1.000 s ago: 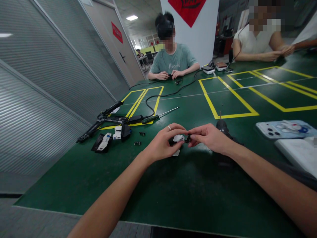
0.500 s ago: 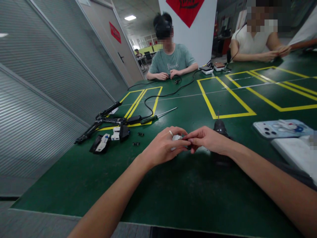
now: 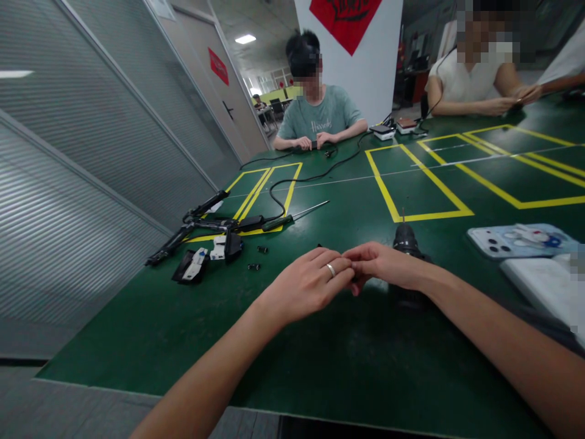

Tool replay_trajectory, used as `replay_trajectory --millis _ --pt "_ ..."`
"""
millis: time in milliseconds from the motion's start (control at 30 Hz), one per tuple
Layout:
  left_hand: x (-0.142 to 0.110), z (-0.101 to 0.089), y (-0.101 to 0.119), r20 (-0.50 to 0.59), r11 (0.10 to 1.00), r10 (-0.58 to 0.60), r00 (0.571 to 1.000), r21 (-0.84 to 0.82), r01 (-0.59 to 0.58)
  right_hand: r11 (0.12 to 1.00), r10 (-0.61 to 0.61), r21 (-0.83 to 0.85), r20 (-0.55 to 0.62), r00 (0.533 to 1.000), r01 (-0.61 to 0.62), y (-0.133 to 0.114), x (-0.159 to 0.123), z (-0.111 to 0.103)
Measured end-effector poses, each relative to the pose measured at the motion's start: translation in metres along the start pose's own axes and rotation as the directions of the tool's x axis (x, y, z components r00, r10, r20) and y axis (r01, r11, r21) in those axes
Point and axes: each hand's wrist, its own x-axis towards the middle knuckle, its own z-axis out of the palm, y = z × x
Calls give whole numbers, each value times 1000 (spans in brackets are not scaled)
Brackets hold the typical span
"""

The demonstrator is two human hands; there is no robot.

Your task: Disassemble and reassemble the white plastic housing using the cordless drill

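Observation:
My left hand (image 3: 315, 277), with a ring on one finger, is closed and turned back-side up, its fingertips meeting those of my right hand. My right hand (image 3: 377, 265) is closed in a pinch against them. What the two hands hold is almost wholly hidden by the fingers; only small dark bits show at the edges. Just beyond my right wrist, partly covered by it, a black power drill (image 3: 406, 241) has its thin bit pointing away from me. Two small black pieces lie left of my left hand, a nearer one (image 3: 254, 266) and a farther one (image 3: 262, 249).
On the left lie a black jointed frame (image 3: 187, 228) with a cable and a black-and-white part (image 3: 192, 266). A screwdriver (image 3: 286, 220) sits beyond my hands. At right are a phone (image 3: 521, 239) and a white box (image 3: 539, 286). Two people sit across the green table (image 3: 183, 341).
My left hand has rolled over so its back faces up, covering the white part and dark piece that showed between the fingers. The view has shifted slightly.

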Motion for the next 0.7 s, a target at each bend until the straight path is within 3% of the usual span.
replay_trajectory --millis 167,333,467,567,700 --pt "-32 -9 -20 24 973 -230 973 -20 230 999 44 17 -130 991 -42 0 1 -1" --pt "-112 -10 -49 88 891 -451 888 -18 455 997 74 -4 -166 983 -76 -3 1 -1" --pt "-164 1 -59 226 853 -501 835 -30 520 995 96 -8 -181 979 -99 -4 1 0" --pt "-180 12 -60 276 827 -529 802 -44 560 994 107 -13 -196 975 -111 -7 0 1" --pt "-178 11 -55 239 789 -588 773 -41 613 992 103 -37 -276 956 -118 -8 0 1"
